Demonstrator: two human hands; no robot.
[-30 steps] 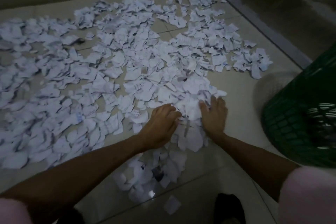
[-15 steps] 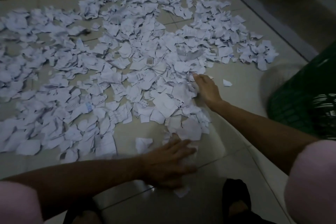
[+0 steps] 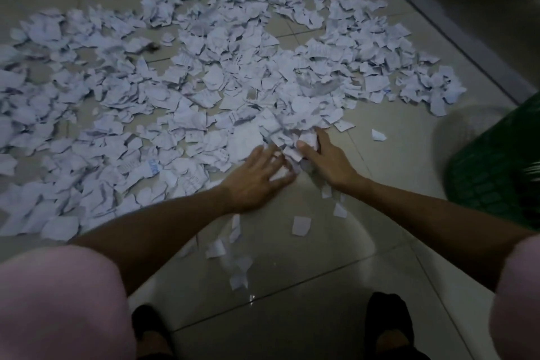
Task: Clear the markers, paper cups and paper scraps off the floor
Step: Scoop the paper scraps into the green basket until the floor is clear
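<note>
Torn white paper scraps (image 3: 204,90) cover most of the tiled floor in a wide spread. My left hand (image 3: 257,178) lies flat with fingers spread on the near edge of the spread. My right hand (image 3: 324,158) is just to its right, fingers reaching into a small bunch of scraps (image 3: 295,143) between the two hands. A few loose scraps (image 3: 301,225) lie on the bare tile below my hands. No markers or paper cups show.
A green mesh basket (image 3: 496,175) stands at the right edge. A metal door track (image 3: 455,26) runs diagonally at the far right. My knees in pink fabric and dark shoes (image 3: 385,327) fill the bottom of the view.
My left hand has moved up from the near tile to meet the right hand at the pile's edge. The right hand has shifted slightly toward me. Scraps trail on the bare tile.
</note>
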